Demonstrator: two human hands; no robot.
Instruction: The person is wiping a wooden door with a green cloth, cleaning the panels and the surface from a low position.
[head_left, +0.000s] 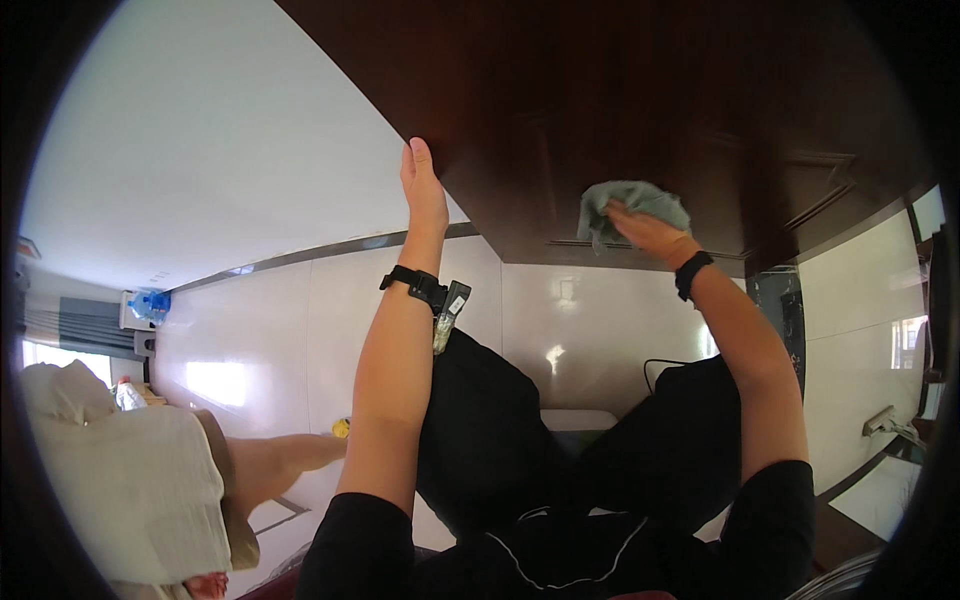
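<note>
A dark brown wooden door (487, 90) with raised panel moulding stands open before me. At its free edge is my left hand (425, 187), thumb up along the edge; some of the fingers are hidden. Lower on the panelled face, my right hand (649, 229) presses a grey-green cloth (637, 196) against the wood. The cloth is bunched around the fingers, and the hand is slightly blurred. Each wrist wears a black strap, and the left one carries a small device (452, 306).
Pale glossy floor tiles (247, 315) run below the door. A person in a light garment (135, 480) is at the left. Blue water bottles (150, 306) stand by the far wall. A floor mop head (877, 421) lies at the right. A white wall (225, 150) is beside the door.
</note>
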